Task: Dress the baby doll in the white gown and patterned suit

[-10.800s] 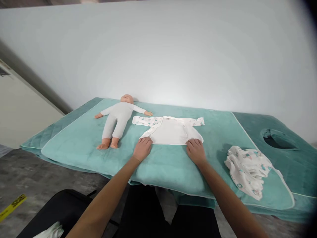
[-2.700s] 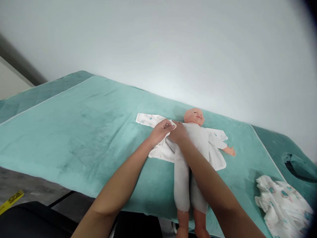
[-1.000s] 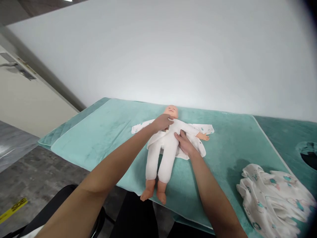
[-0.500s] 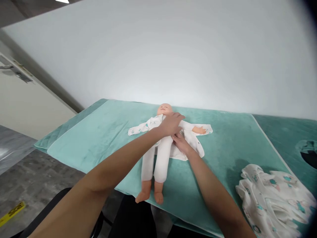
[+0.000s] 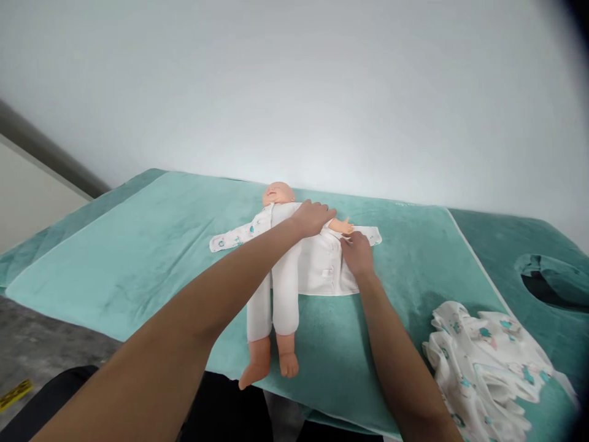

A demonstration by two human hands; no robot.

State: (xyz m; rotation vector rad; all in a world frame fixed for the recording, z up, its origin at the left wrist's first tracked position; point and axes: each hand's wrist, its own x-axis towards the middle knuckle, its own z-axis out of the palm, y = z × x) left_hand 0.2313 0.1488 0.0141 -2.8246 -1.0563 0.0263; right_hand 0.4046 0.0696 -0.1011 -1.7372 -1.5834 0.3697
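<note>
A baby doll (image 5: pixel 286 294) with a white cloth body lies on its back, its head turned left. One sleeve of a white printed baby shirt (image 5: pixel 319 270) covers the doll's arm at the left. The rest of the shirt is spread beside and partly under the body at the right, its other sleeve lying outward. My left hand (image 5: pixel 313 219) is closed over the doll's upper arm on the right side; the fingertips are partly hidden. Just below the doll's bare hand, my right hand (image 5: pixel 358 253) pinches the shirt near the sleeve.
A green padded mat (image 5: pixel 151 245) covers the table against a white wall (image 5: pixel 294 92). Crumpled printed white baby clothing (image 5: pixel 488 368) lies at the front right. Farther right is a dark opening (image 5: pixel 552 285) in the green cover. A yellow marker (image 5: pixel 16 393) is on the floor.
The doll's right-side arm has come off the sleeve and bends inward. The shirt lies flatter beside the body. My right hand has moved outward toward the sleeve, and the doll's head has turned left.
</note>
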